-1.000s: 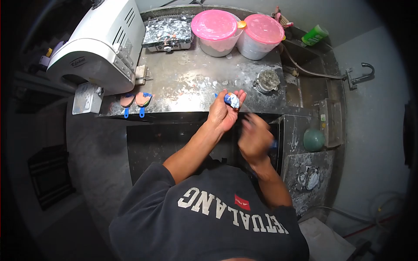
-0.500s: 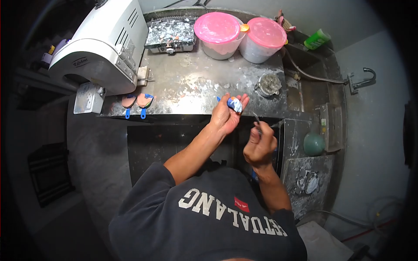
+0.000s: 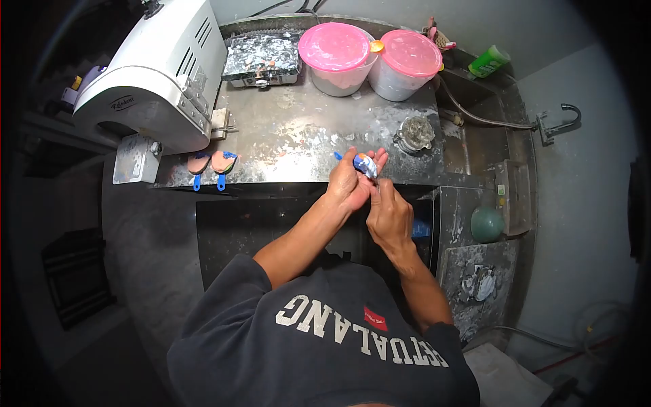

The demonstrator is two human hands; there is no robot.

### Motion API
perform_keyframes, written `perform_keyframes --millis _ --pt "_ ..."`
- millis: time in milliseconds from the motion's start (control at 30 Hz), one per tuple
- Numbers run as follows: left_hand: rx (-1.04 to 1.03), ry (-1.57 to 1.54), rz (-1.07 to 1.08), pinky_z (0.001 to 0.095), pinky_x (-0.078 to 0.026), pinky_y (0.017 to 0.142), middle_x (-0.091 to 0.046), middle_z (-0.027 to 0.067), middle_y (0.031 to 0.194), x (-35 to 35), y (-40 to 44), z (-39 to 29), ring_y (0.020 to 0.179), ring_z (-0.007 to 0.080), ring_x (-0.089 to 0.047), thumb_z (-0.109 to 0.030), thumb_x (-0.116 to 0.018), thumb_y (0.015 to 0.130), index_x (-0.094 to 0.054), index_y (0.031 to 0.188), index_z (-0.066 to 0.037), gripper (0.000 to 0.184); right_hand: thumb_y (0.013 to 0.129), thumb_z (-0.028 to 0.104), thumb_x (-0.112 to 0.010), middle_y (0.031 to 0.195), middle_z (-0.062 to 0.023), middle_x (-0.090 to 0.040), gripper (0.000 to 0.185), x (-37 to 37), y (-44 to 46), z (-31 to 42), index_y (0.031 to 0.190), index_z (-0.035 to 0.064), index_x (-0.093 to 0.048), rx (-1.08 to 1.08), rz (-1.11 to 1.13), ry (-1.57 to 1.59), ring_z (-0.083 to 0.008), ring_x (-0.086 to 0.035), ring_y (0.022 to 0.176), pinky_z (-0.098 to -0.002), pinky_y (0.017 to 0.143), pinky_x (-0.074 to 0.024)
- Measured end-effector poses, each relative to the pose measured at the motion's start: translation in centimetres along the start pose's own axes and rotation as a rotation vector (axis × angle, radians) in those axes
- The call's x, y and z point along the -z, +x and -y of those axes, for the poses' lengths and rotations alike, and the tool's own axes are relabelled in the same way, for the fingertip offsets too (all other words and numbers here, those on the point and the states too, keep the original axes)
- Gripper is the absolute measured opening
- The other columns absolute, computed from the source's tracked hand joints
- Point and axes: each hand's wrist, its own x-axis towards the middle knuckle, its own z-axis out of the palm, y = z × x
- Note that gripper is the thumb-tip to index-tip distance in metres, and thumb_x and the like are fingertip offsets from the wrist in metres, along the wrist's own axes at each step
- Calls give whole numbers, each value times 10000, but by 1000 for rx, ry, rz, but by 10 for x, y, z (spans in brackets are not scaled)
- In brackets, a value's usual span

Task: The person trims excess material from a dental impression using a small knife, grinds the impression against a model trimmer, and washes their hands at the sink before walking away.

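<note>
Can't tell much about the slim tool [image 3: 376,182] from my end: the right hand [image 3: 391,216] hides nearly all of it near the bench's [image 3: 285,129] front edge. The left hand's [image 3: 349,182] thumb covers part of the blue-and-white piece [image 3: 365,165]. White machine [image 3: 159,74], bench's left end, is cropped up top. Green bottle's [image 3: 488,62] label? Too tiny.

Room to pass spans the counter [image 3: 271,122] before obstructing pink-lidded tubs [image 3: 336,57].

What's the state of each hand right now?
Left hand: holding a blue-and-white piece.
Right hand: closed; what it holds can't be told.
</note>
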Motion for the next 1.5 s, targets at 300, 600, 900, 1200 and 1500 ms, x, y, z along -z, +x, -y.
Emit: perform_keyframes --millis 300,600,900,1200,1500 --pt "-49 29 -45 489 -544 1028 -489 204 1173 -14 -7 7 1162 381 -587 -214 -430 1064 -339 1172 78 324 908 7 -598 824 -191 -635 104 4 3 -1 1007 3 -568 -60 41 60 -441 -625 693 -461 592 -500" --pt "-41 20 -10 453 -538 1045 -500 213 1187 -10 -7 5 1182 374 -579 -219 -459 1055 -368 1173 88 341 930 133 -675 730 -78 -561 243 10 -2 0 1055 -16 -529 253 -412 347 -182 -525 518 -292 452 -409" --pt "-76 314 259 471 -453 1050 -453 218 1452 5 -11 9 1348 365 -448 -456 -487 1030 -454 1271 -5 513 720 153 -887 746 -60 -622 311 7 19 7 911 19 -681 -95 -366 285 -148 -587 585 -279 498 -456" --pt "-465 389 213 567 -471 1033 -530 185 1216 -5 -18 21 1280 391 -524 -309 -470 1058 -422 1122 -69 253 752 97 -851 781 -93 -713 238 0 15 -8 955 9 -762 -200 -296 325 -142 -689 702 -287 635 -530" --pt "-140 28 82 628 -388 1128 -496 199 1235 -10 0 -4 1295 403 -505 -299 -394 1076 -367 1194 22 344 868 80 -778 827 -103 -722 245 -13 18 -36 1002 -110 -701 -555 -309 882 -136 -688 754 -248 708 -553"
